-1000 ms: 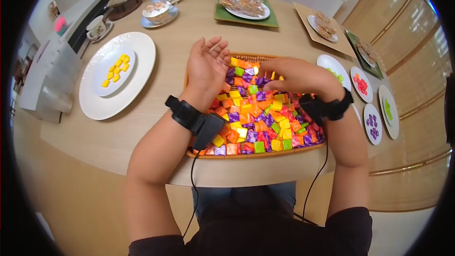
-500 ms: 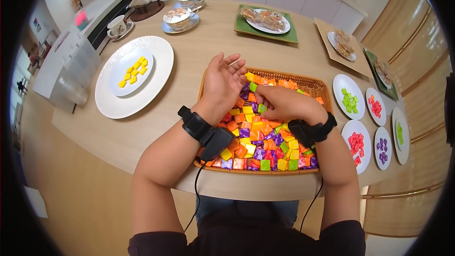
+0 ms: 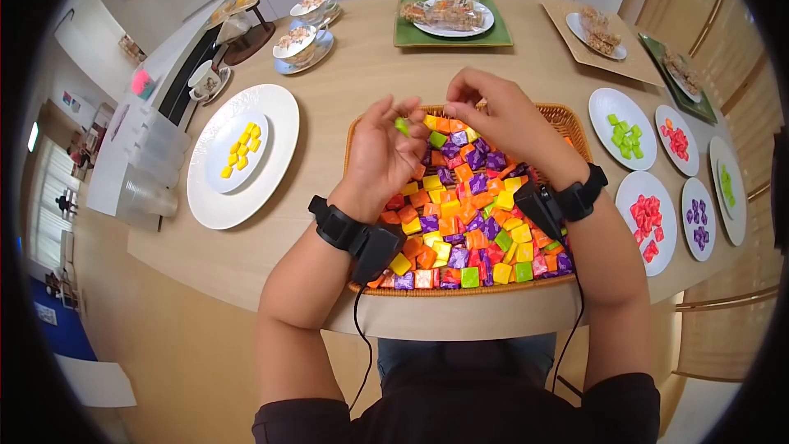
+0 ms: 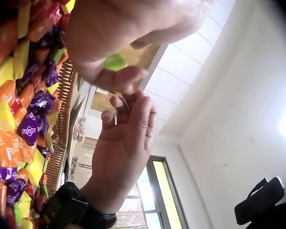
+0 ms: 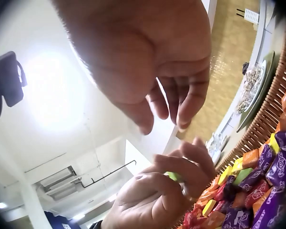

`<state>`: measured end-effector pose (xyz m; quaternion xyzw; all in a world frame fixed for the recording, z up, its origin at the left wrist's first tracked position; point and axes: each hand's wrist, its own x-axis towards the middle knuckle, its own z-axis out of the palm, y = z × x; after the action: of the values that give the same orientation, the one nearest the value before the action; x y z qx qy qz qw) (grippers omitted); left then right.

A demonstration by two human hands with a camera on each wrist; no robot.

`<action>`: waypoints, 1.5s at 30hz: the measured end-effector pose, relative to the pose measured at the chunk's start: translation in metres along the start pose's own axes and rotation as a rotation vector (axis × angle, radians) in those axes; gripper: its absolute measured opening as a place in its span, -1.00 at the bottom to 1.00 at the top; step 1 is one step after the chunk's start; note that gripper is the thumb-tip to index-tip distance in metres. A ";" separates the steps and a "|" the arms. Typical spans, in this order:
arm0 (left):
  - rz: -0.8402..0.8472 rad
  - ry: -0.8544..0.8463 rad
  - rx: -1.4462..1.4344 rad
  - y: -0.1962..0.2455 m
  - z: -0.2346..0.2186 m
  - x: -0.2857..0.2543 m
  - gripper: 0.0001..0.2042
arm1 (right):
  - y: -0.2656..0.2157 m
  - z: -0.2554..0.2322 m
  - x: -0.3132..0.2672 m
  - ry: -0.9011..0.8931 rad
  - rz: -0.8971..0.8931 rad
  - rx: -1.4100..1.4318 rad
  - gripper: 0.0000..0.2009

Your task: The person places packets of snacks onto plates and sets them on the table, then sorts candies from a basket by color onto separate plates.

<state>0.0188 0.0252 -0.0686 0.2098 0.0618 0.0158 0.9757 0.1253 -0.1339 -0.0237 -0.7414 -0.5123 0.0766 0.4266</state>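
Observation:
My left hand [image 3: 378, 152], palm up above the left side of the wicker basket [image 3: 359, 136], holds a green wrapped candy [image 3: 401, 126] among its curled fingers. In the right wrist view a bit of that candy [image 5: 171, 175] shows between thumb and fingers. Just right of it, my right hand [image 3: 514, 119] hovers with loosely bent fingers and nothing between them. Its fingertips come close to the left fingers in the left wrist view. Wrapped square candies [image 3: 456, 205] in purple, orange, yellow, red and green fill the basket.
Right of the basket stand plates of green candies [image 3: 612, 107], red candies [image 3: 625, 214] and purple candies [image 3: 699, 251]. A large white plate [image 3: 283, 144] at left bears yellow candies. Cups [image 3: 296, 45] and a green tray [image 3: 403, 33] with packaged snacks stand farther back.
The right hand has lifted from the candies toward the left hand's fingers. A green candy now shows in the left hand, whose fingers have curled more. The head view has shifted.

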 end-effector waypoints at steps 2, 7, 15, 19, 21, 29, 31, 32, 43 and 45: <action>0.093 0.024 -0.065 0.003 0.000 0.001 -0.72 | 0.017 0.007 -0.003 -0.106 0.057 -0.087 -0.78; 0.228 0.032 -0.145 0.003 0.006 -0.004 -0.76 | 0.024 0.024 -0.015 -0.420 -0.091 -0.333 -0.57; 0.234 0.026 -0.092 0.000 0.011 -0.005 -0.77 | 0.004 0.018 -0.015 -0.528 0.044 -0.475 -0.62; 0.183 0.051 -0.064 -0.002 0.012 -0.005 -0.78 | 0.026 0.030 -0.013 -0.342 -0.045 -0.432 -0.74; 0.171 0.049 -0.036 -0.002 0.013 -0.004 -0.80 | 0.025 0.024 -0.005 -0.433 -0.026 -0.402 -0.79; -0.142 0.107 0.097 -0.008 0.002 0.004 -0.80 | 0.015 -0.012 0.000 -0.091 -0.144 -0.335 -0.79; -0.165 0.089 0.091 -0.010 0.005 0.003 -0.79 | -0.004 -0.019 0.000 -0.024 -0.070 -0.129 -0.75; -0.212 0.043 0.094 -0.009 0.007 0.002 -0.78 | -0.009 -0.019 0.000 -0.032 -0.071 -0.143 -0.75; -0.120 0.064 0.002 -0.005 0.002 0.005 -0.74 | -0.039 -0.043 -0.045 -0.780 0.333 -0.674 -0.41; -0.094 0.047 -0.016 -0.005 0.003 0.005 -0.75 | -0.029 -0.030 -0.059 -0.755 0.363 -0.616 -0.30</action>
<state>0.0239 0.0197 -0.0683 0.1984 0.0942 -0.0247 0.9753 0.0948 -0.1961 -0.0032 -0.8302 -0.4924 0.2574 -0.0460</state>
